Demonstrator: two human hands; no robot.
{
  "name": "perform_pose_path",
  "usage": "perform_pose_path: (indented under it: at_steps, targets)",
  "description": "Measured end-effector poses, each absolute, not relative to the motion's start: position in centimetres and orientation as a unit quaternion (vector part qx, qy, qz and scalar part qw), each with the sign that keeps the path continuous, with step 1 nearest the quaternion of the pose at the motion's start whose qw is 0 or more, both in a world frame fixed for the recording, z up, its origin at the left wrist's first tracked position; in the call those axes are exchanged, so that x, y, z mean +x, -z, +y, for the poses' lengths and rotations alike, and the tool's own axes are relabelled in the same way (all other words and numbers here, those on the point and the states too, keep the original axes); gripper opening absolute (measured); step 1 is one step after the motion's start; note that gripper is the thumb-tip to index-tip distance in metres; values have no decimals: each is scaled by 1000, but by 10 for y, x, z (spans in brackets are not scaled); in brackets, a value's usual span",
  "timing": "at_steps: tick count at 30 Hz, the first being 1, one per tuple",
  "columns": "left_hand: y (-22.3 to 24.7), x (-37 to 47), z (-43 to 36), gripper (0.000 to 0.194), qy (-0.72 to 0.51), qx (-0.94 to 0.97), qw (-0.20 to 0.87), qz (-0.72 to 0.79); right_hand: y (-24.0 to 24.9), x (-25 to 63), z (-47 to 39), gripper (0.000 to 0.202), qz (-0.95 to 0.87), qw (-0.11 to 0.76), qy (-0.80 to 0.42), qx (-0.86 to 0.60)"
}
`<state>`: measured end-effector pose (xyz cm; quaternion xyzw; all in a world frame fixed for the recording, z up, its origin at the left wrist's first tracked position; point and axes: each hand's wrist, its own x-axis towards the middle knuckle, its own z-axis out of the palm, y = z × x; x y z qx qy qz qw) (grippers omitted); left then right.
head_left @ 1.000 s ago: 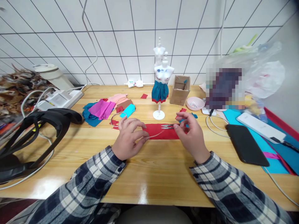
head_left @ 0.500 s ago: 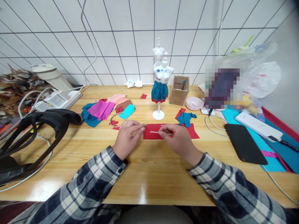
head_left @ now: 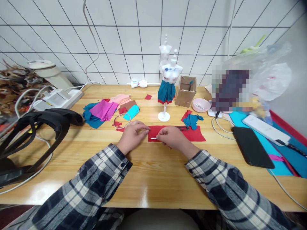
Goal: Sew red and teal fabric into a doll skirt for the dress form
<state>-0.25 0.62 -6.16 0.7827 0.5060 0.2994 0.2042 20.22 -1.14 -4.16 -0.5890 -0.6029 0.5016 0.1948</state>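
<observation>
A long red cloth strip [head_left: 195,134] lies flat on the wooden table. My right hand [head_left: 171,136] is over its middle, thumb and fingers pinched on a short white strip [head_left: 153,138] near the cloth's lower left edge. At the cloth's left end rests my left hand [head_left: 134,134], its thumb and forefinger close together; whether they pinch the cloth's corner is too small to tell. Black scissors [head_left: 182,128] lie on the cloth just beyond my right hand. A metal hoop [head_left: 122,121] is beyond my left hand.
A small mannequin [head_left: 170,75] in a teal skirt stands behind the cloth, beside a cardboard box [head_left: 185,92] and a pink bowl [head_left: 200,105]. Fabric scraps [head_left: 104,111] and a black headset [head_left: 55,118] are at left. A black phone [head_left: 251,147] lies at right.
My right hand has moved left and slightly nearer with the white strip, which is now by the cloth's lower left edge. More of the scissors shows. The view has shifted slightly.
</observation>
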Motion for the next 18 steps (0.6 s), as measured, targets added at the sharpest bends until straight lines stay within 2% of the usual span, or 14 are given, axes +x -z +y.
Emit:
perform_pose_path:
  at_steps: [6,18]
  targets:
    - [63,-3,9,20,-317,748,245,530,45,198,-5,15,-645,178,-452,-590]
    - [64,3,6,12,-275,744,204,573,50,193,-4,16,-701,166,-365,-590]
